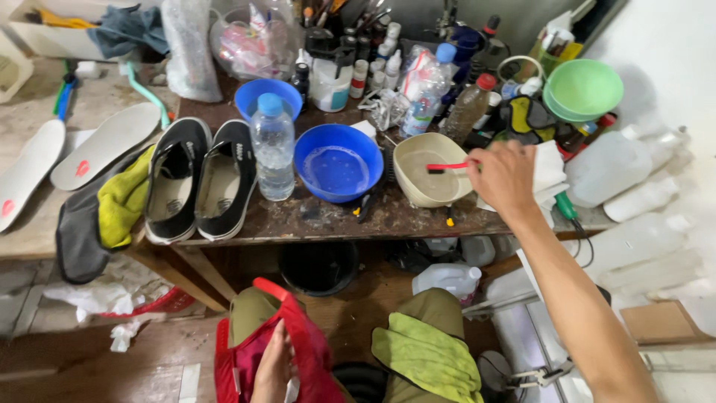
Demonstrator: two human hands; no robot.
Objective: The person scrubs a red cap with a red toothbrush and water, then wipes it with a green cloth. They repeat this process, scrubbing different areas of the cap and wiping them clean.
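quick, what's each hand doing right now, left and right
Left hand: closed on a red bag in the lap.
Right hand: closed on a red brush over the beige bowl.

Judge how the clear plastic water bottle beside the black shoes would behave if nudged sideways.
The water bottle stands tall and narrow, so it would probably tip rather than slide. It looks nearly full, so likely heavy for its size. Once down, its round body would probably roll towards the blue bowl.
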